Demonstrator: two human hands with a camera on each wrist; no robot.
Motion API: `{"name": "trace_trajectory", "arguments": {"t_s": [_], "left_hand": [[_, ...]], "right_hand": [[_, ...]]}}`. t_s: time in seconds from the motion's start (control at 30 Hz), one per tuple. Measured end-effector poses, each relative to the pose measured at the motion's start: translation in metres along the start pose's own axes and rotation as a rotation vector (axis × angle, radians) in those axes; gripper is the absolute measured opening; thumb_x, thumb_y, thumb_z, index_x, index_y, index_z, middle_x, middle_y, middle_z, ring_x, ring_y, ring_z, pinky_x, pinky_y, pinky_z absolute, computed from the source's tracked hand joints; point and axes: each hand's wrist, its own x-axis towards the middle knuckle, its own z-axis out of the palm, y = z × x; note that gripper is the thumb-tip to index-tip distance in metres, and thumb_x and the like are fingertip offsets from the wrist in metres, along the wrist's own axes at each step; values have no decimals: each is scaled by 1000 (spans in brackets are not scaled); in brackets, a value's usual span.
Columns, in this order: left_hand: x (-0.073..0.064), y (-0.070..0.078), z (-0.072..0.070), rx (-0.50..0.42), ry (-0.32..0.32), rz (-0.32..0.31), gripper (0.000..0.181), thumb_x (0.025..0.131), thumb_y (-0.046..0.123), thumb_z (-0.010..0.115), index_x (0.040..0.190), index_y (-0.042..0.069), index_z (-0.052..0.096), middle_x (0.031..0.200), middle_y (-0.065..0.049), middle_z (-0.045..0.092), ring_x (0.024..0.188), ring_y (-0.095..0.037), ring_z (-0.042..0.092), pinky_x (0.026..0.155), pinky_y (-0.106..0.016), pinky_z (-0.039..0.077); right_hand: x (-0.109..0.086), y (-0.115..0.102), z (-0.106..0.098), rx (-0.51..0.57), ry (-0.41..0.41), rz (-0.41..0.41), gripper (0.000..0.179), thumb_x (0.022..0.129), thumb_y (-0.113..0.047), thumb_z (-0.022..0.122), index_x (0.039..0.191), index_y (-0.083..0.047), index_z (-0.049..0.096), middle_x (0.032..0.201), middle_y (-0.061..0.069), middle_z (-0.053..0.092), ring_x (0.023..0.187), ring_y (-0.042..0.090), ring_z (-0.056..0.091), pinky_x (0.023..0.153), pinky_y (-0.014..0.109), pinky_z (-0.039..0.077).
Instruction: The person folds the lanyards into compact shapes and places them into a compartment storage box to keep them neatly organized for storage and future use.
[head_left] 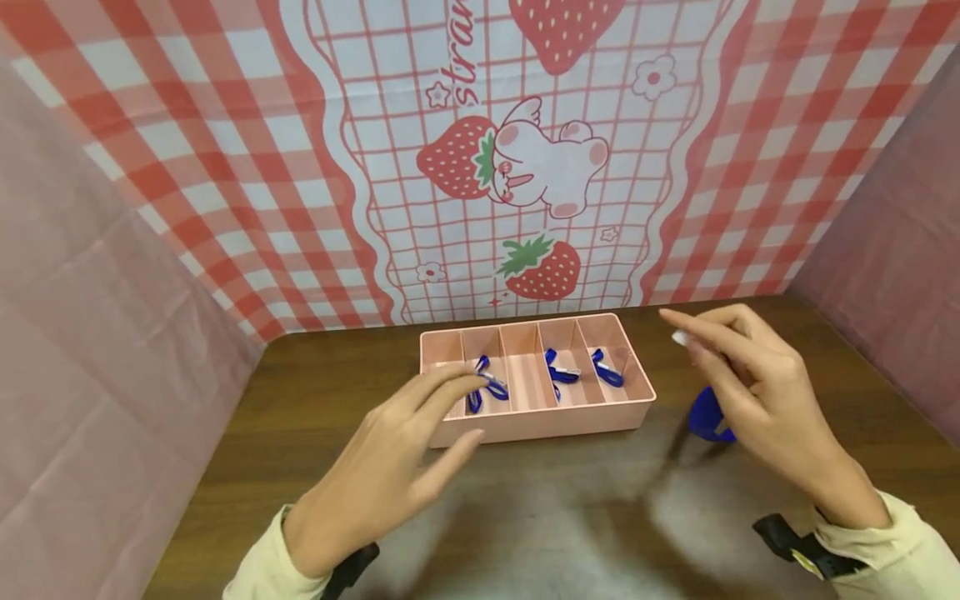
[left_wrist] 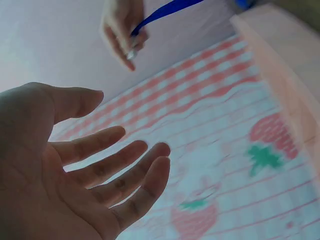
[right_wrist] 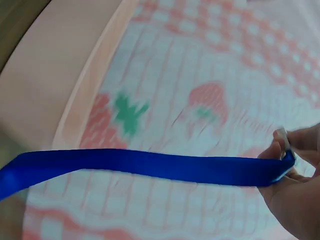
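My right hand is raised to the right of the pink divided tray, its thumb and fingers pinching the small metal clip end of a blue ribbon strap. The strap hangs below that hand and is partly hidden by it in the head view. My left hand hovers at the tray's front left, fingers spread and slightly bent, palm free in the left wrist view. Inside the tray, blue straps with pale clips lie in the second compartment, the fourth and the rightmost.
The tray stands on a dark wooden table near its back edge. Behind it hangs a red checked cloth with strawberries. Pink cloth walls close off both sides. The left hand covers part of the leftmost compartment.
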Motion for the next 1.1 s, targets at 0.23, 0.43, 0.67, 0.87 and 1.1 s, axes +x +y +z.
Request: {"name": "trace_trajectory", "arguments": {"t_s": [0.23,0.43,0.67,0.87,1.1], "left_hand": [[12,10,-18,-211,34,65,29,100,16,61,127,6,60,115,-2,67,91,-9,64,72,-14,52],[13,15,-9,-285,23,141,29,104,23,54,125,3,58,106,-3,69,90,-4,66,79,-15,53],[11,13,-7,-295,24,181,11,101,11,59,110,6,64,92,3,68,79,1,60,71,-11,50],[10,10,-7,-318,52,165,9,96,1,62,102,6,66,88,3,68,73,0,56,66,-10,47],[9,7,-12,-271,118,102,10,95,0,64,103,3,67,95,-1,70,82,-5,64,73,-14,52]], "right_hand": [[10,-28,40,449,-71,-109,20,93,4,65,110,14,63,101,14,65,87,13,56,73,17,48],[3,-48,77,587,-163,-179,22,95,-6,66,111,9,60,105,13,65,90,13,62,75,21,55],[-6,-55,100,603,-252,-109,34,92,-1,69,122,4,54,103,10,60,90,15,60,77,23,56],[-7,-53,101,563,-300,-46,44,88,4,72,127,0,53,96,3,59,79,10,59,65,21,54],[-1,-44,91,450,-437,18,22,93,3,65,103,-16,68,78,-11,61,63,1,55,53,17,47]]}}
